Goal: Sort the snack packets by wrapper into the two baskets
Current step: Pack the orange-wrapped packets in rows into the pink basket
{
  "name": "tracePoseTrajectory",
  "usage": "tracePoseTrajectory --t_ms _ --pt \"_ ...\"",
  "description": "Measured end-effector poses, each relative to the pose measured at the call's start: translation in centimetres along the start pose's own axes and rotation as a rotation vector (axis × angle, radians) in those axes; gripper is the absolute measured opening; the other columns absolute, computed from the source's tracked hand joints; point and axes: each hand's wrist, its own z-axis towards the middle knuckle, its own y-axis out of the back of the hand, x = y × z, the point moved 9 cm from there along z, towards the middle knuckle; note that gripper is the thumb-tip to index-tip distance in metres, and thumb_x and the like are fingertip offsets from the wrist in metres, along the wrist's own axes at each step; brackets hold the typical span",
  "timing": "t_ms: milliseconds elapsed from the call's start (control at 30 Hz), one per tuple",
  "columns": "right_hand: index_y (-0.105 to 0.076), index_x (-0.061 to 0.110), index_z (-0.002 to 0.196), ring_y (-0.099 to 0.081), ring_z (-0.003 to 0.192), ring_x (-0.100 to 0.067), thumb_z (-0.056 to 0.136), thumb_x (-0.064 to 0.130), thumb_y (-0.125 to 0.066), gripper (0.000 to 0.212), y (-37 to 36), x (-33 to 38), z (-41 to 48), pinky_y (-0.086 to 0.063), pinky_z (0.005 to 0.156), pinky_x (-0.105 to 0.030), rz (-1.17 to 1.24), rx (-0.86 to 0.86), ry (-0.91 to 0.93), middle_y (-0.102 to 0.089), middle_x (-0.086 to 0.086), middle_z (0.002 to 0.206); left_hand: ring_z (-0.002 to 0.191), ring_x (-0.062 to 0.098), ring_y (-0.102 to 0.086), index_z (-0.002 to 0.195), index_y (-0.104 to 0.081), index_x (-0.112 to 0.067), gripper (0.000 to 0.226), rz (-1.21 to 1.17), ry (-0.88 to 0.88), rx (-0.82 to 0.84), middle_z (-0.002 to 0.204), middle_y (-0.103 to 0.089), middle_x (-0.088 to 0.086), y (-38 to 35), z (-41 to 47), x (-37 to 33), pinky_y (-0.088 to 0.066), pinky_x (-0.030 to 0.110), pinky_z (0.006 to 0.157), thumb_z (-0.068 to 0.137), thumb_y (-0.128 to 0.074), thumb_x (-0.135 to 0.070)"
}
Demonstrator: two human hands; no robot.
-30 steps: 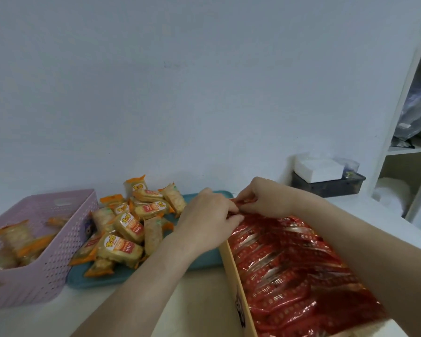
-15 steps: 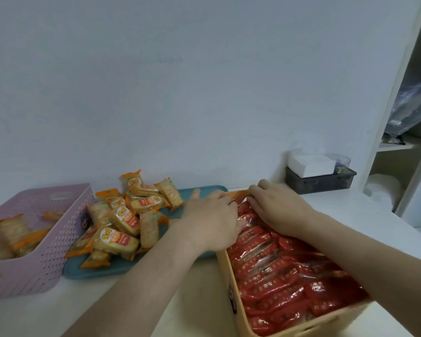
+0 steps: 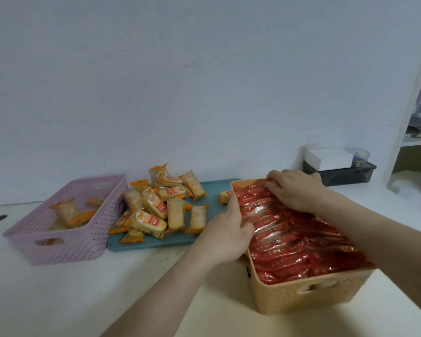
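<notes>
On the near right of the white tabletop (image 3: 58, 295) stands a yellow basket (image 3: 301, 295) packed with red packets (image 3: 297, 242). The left hand (image 3: 225, 235) lies flat at its left rim, fingers spread over the packets. The right hand (image 3: 294, 189) rests on the far packets, fingers curled; whether it pinches one I cannot tell. Farther left, orange packets (image 3: 156, 210) are heaped on a teal tray (image 3: 212, 190). The pink basket (image 3: 66, 239) on the far left holds a few orange packets.
</notes>
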Motion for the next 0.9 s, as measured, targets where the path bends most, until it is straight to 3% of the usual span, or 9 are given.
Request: tracePoseTrajectory --t_ms 167,334,501,634,768,901 --pt "-0.038 0.038 0.139 -0.039 0.132 -0.024 0.096 0.051 -0.035 0.044 2.4 0.1 -1.7 -0.029 0.103 -0.054 0.042 -0.014 -0.011 -0.044 0.000 0.143 0.093 0.024 -0.064 0.123 -0.042 -0.026 0.030 0.001 -0.039 -0.156 0.104 -0.066 0.002 0.1 0.7 -1.6 -0.052 0.045 0.084 0.094 -0.036 -0.021" --pt "-0.048 0.030 0.134 -0.053 0.118 -0.026 0.095 0.042 -0.044 0.041 4.7 -1.5 -2.6 -0.043 0.099 -0.044 0.193 -0.032 0.009 -0.055 -0.005 0.131 0.090 0.025 -0.063 0.120 -0.044 -0.019 0.025 -0.036 -0.054 -0.181 0.101 -0.066 0.004 -1.7 3.4 -4.7 -0.052 0.046 0.082 0.096 -0.037 -0.017" --pt "-0.068 0.023 0.111 -0.061 0.093 -0.015 0.094 0.036 -0.052 0.027 4.9 -3.8 -4.7 -0.049 0.083 -0.032 0.222 -0.163 0.046 -0.068 0.001 0.107 0.100 0.030 -0.060 0.119 -0.047 -0.015 0.025 -0.015 -0.001 -0.188 0.111 -0.065 0.009 -3.4 7.3 -5.3 -0.049 0.041 0.084 0.096 -0.038 -0.015" --pt "-0.070 0.032 0.100 -0.061 0.073 -0.006 0.092 0.052 -0.048 0.031 2.6 -2.5 -6.7 -0.050 0.061 -0.022 0.368 0.004 0.124 -0.068 0.011 0.084 0.104 0.030 -0.059 0.120 -0.049 -0.015 0.025 -0.016 0.117 -0.212 0.118 -0.063 0.009 -3.3 9.5 -3.4 -0.050 0.044 0.089 0.098 -0.038 -0.021" --pt "-0.068 0.037 0.107 -0.052 0.095 -0.008 0.086 0.062 -0.047 0.039 0.6 -1.5 -7.0 -0.045 0.086 -0.034 0.257 -0.128 0.161 -0.060 0.017 0.099 0.112 0.026 -0.058 0.139 -0.043 -0.020 0.038 -0.113 0.144 -0.263 0.130 -0.059 0.006 -2.8 9.7 -2.3 -0.049 0.043 0.095 0.101 -0.036 -0.024" --pt "-0.066 0.036 0.105 -0.044 0.093 -0.009 0.085 0.059 -0.040 0.040 -0.2 -1.2 -6.1 -0.037 0.092 -0.038 0.202 -0.256 0.147 -0.055 0.016 0.097 0.108 0.018 -0.059 0.125 -0.055 -0.032 0.029 -0.319 0.038 -0.227 0.119 -0.060 -0.005 -3.5 8.8 -1.5 -0.053 0.045 0.092 0.099 -0.042 -0.029"
